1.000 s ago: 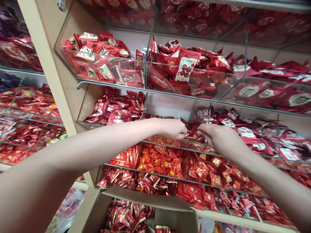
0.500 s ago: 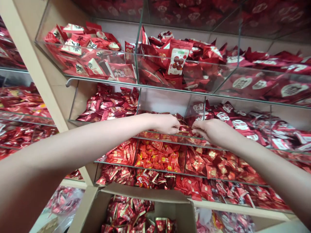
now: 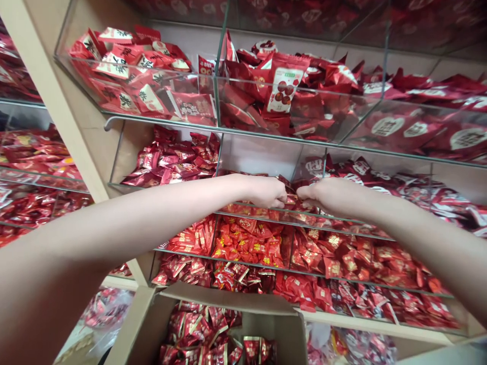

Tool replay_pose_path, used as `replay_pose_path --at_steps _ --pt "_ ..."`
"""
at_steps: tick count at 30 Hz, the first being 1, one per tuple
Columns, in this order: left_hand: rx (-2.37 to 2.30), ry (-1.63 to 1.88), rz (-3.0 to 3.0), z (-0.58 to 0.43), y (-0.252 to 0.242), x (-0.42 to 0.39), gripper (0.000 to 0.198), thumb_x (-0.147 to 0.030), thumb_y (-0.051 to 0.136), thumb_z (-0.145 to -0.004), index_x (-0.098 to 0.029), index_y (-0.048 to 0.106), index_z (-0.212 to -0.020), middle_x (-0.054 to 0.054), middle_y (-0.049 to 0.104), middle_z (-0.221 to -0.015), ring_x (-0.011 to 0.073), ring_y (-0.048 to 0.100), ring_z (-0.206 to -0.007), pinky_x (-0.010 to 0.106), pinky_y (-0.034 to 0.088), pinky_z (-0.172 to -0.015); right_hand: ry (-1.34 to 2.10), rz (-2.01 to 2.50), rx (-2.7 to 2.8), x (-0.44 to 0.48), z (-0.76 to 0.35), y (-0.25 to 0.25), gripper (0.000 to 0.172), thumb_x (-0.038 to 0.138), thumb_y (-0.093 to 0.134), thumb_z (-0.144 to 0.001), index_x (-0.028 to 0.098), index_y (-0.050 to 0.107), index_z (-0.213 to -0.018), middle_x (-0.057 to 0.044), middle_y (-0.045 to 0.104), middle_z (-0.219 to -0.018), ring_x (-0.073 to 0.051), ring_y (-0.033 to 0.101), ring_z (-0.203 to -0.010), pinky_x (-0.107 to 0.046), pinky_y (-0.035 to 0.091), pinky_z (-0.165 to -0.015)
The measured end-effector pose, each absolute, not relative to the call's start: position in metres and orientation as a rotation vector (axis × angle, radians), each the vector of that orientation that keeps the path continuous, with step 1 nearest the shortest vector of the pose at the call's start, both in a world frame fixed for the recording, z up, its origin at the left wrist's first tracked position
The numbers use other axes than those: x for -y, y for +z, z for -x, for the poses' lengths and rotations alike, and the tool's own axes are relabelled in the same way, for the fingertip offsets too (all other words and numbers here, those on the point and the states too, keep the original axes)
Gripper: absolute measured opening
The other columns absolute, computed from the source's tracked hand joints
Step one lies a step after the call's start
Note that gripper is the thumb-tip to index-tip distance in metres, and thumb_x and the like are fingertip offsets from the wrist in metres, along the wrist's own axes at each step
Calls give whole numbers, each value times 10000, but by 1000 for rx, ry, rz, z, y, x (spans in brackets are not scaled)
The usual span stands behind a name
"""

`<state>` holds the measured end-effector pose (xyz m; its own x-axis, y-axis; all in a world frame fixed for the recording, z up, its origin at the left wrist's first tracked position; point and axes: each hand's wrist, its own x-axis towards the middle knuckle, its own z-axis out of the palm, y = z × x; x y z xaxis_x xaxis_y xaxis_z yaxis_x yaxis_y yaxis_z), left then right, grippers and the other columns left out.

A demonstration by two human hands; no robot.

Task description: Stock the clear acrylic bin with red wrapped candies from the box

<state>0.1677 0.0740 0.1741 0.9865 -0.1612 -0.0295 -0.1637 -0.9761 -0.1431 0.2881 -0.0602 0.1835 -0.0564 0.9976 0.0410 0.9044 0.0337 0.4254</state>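
My left hand (image 3: 268, 192) is closed, knuckles up, over the middle compartment of the shelf. Close by on its right, my right hand (image 3: 325, 195) points inward with curled fingers pressed together. What either hand holds is hidden. Between and behind the hands lie dark red wrapped candies (image 3: 292, 199), low in the compartment against its pale back wall (image 3: 258, 154). Below, an open cardboard box (image 3: 274, 332) holds red and gold wrapped candies (image 3: 205, 329) and has bare room at its back right.
Clear dividers and front panels (image 3: 216, 101) split the shelves into bins of red wrapped candy. White-and-red packets (image 3: 117, 66) fill the upper left bin. A wooden post (image 3: 72, 126) stands at left. Plastic bags of candy (image 3: 350, 344) lie beneath the bottom shelf.
My right hand has come slightly left, narrowing the gap to my left hand. The view has shifted a little. Both hands stay closed over the same compartment.
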Motion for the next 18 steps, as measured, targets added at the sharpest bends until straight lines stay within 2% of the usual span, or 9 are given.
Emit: replay_pose_path --at_steps 7,13,18 --pt "-224 121 2961 -171 180 -72 247 -231 441 -744 -187 665 -836 31 671 -721 96 443 -481 221 324 -469 392 -1921 -1991 50 -282 187 183 210 398 -774 218 578 -740 -25 583 -650 -123 491 -556 -236 239 -483" --pt "-161 86 2974 -177 177 -68 281 -250 433 -714 -163 666 -845 79 675 -746 146 487 -509 269 347 -476 386 -1907 -2032 52 -279 188 197 195 396 -761 212 592 -755 -31 598 -661 -128 505 -582 -236 256 -505" --pt "-154 146 3043 -188 175 -69 290 -299 466 -710 -153 640 -890 52 672 -769 139 515 -549 246 371 -489 345 -1931 -2053 52 -281 191 179 199 423 -718 220 600 -734 -16 581 -625 -115 468 -537 -229 257 -494"
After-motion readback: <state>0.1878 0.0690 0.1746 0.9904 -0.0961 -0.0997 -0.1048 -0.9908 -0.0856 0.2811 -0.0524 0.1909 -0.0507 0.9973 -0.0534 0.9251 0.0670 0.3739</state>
